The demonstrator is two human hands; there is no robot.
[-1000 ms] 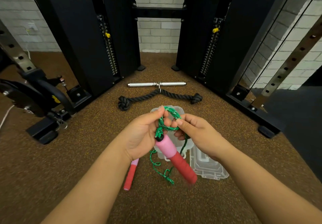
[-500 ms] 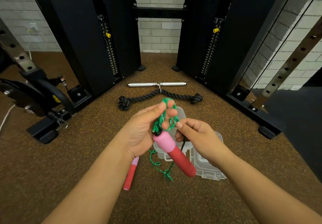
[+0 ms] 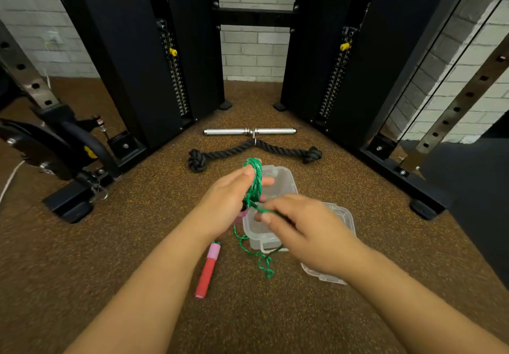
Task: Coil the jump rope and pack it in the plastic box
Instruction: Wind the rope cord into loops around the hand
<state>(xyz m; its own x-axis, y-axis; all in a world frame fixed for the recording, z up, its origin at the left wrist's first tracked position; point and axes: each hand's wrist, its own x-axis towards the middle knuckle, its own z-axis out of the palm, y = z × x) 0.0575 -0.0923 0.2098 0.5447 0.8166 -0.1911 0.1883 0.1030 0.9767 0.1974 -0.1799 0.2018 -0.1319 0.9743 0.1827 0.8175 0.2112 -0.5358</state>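
Since half a second ago the right hand has swung across and lower, over the plastic box, and the pink-and-red handle that hung below the left hand is now almost hidden; only a sliver of pink shows under the left palm.

Left hand: closed around the coil of green rope, thumb on the near side, fingertips showing past the far side. Coil stands on edge, long axis running away from the camera and slightly up, several turns stacked tight. Rope is braided, green with darker flecks.

Right hand: pinching one strand of the rope between thumb and fingers, strand taut to the base of the coil. Blurred; exact finger contact cannot be told.

Loose rope trails down from the hands in tangled loops onto the floor, just left of the box front.

Second handle: one, lying on the floor, cylinder, pink end pointing away, red grip end toward the camera, slightly tilted right at the top.

Plastic box: clear, rounded corners, two visible parts, one farther and one nearer under the right hand; which is lid cannot be told.

Floor: brown speckled rubber.
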